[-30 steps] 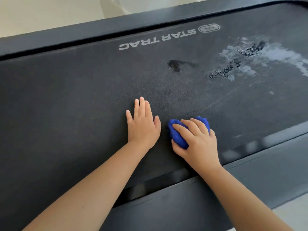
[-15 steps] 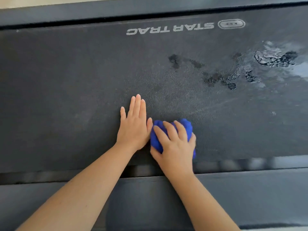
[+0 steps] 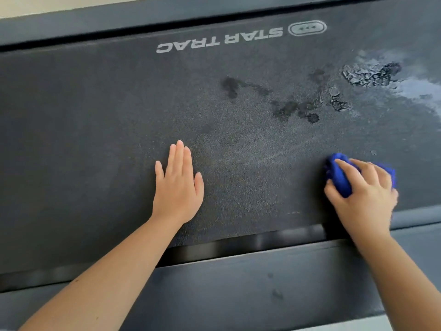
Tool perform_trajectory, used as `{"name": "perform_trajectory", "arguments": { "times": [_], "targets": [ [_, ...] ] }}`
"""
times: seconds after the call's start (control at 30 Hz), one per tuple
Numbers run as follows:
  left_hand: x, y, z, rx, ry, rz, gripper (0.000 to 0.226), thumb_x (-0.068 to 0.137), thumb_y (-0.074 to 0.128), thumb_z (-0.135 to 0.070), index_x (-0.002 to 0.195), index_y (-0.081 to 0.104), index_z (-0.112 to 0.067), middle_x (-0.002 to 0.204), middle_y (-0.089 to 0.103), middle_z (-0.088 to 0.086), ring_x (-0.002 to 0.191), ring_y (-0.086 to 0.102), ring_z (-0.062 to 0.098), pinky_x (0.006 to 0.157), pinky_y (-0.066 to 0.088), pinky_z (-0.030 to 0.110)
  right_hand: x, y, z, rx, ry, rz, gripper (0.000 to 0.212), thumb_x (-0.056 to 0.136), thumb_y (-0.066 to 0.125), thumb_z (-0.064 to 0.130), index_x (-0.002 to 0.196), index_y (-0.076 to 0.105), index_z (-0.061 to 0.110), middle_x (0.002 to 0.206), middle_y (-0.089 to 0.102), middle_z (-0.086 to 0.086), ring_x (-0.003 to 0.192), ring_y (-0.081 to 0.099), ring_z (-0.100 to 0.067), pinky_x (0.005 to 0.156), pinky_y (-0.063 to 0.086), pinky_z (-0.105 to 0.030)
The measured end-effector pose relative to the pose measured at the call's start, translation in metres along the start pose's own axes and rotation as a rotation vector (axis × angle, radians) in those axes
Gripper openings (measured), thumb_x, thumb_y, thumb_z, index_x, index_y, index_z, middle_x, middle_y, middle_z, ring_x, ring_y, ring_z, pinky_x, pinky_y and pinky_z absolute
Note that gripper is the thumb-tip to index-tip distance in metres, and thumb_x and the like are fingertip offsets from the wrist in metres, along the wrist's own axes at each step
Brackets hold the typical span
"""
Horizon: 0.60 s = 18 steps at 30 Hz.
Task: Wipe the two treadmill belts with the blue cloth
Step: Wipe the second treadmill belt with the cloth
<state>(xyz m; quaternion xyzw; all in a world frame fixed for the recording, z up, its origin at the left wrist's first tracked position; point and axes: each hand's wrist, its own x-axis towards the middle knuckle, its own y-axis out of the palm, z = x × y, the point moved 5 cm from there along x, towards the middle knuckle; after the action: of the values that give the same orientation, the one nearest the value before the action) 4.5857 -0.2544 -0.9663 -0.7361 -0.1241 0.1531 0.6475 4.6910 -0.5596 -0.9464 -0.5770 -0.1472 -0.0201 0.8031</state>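
Right hand [image 3: 362, 199] grips the bunched cloth [image 3: 338, 180] on the belt [image 3: 95, 115], near-right, left hand [image 3: 177, 187] flat and open (good brace); press firmly, sweep toward the probably wet smears [image 3: 296, 108].

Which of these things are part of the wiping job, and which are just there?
In the job: cloth, in the right hand; belt; wet patches; left hand flat on the belt.
Just there: side rail; logo; floor.

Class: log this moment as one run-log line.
left hand: flat on treadmill belt | right hand: grips blue cloth on belt | wet patches: beyond cloth
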Motion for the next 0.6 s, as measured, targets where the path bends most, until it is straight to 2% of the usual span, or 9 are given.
{"name": "perform_trajectory", "arguments": {
  "times": [0.1, 0.23, 0.3, 0.37, 0.43, 0.53, 0.6],
  "targets": [
    [-0.002, 0.001, 0.0, 0.012, 0.017, 0.008, 0.066, 0.089, 0.015, -0.035, 0.14, 0.032, 0.005, 0.15, 0.026, 0.021, 0.139, 0.023, 0.032, 0.103, 0.029, 0.058, -0.025, 0.013, 0.068, 0.017, -0.163, -0.034, 0.047, 0.073, 0.048, 0.041, 0.107, 0.068, 0.016, 0.112, 0.064, -0.009, 0.111, 0.046, -0.028, 0.075, 0.042, -0.05],
    [0.0, 0.001, 0.001, -0.009, 0.037, 0.012, 0.063, 0.089, 0.02, -0.032, 0.137, 0.037, 0.007, 0.147, 0.032, 0.022, 0.136, 0.031, 0.034, 0.098, 0.034, 0.059, -0.059, 0.041, 0.17, 0.056, -0.373, 0.052, 0.047, 0.068, 0.047, 0.043, 0.105, 0.069, 0.023, 0.113, 0.065, -0.004, 0.112, 0.048, -0.029, 0.078, 0.044, -0.05],
    [0.001, 0.001, 0.001, -0.017, 0.046, 0.007, 0.063, 0.089, 0.02, -0.031, 0.137, 0.037, 0.006, 0.147, 0.032, 0.022, 0.136, 0.031, 0.034, 0.099, 0.034, 0.059, -0.063, 0.045, 0.183, 0.06, -0.445, 0.084, 0.046, 0.069, 0.049, 0.043, 0.105, 0.069, 0.024, 0.114, 0.065, -0.003, 0.112, 0.05, -0.027, 0.078, 0.045, -0.049],
    [0.002, 0.0, 0.0, -0.013, 0.038, 0.025, 0.065, 0.089, 0.017, -0.033, 0.139, 0.034, 0.005, 0.149, 0.029, 0.02, 0.138, 0.028, 0.032, 0.101, 0.031, 0.058, -0.058, 0.039, 0.163, 0.076, -0.514, 0.089, 0.044, 0.069, 0.052, 0.043, 0.106, 0.068, 0.024, 0.114, 0.065, -0.003, 0.112, 0.051, -0.026, 0.079, 0.046, -0.047],
    [0.001, 0.001, 0.002, -0.02, 0.032, 0.048, 0.068, 0.089, 0.01, -0.035, 0.142, 0.027, 0.003, 0.152, 0.021, 0.018, 0.141, 0.019, 0.03, 0.105, 0.025, 0.057, -0.04, 0.029, 0.113, 0.04, -0.435, 0.073, 0.044, 0.072, 0.053, 0.042, 0.106, 0.069, 0.021, 0.113, 0.066, -0.004, 0.113, 0.051, -0.026, 0.077, 0.049, -0.046],
    [0.001, 0.004, 0.003, 0.004, 0.049, 0.106, 0.067, 0.091, 0.004, -0.036, 0.147, 0.009, -0.001, 0.156, 0.002, 0.015, 0.144, 0.001, 0.027, 0.111, 0.013, 0.054, -0.011, 0.006, 0.034, -0.021, -0.106, 0.066, 0.055, 0.075, 0.045, 0.048, 0.112, 0.068, 0.014, 0.116, 0.063, -0.01, 0.114, 0.051, -0.034, 0.079, 0.048, -0.056],
    [-0.001, 0.002, 0.003, 0.012, 0.05, 0.11, 0.063, 0.093, 0.008, -0.034, 0.147, 0.008, -0.001, 0.156, 0.001, 0.016, 0.144, 0.0, 0.027, 0.111, 0.013, 0.053, -0.016, 0.001, 0.018, -0.06, 0.08, 0.047, 0.06, 0.076, 0.039, 0.049, 0.116, 0.065, 0.013, 0.119, 0.06, -0.012, 0.116, 0.045, -0.033, 0.081, 0.045, -0.058]
  ]
}}
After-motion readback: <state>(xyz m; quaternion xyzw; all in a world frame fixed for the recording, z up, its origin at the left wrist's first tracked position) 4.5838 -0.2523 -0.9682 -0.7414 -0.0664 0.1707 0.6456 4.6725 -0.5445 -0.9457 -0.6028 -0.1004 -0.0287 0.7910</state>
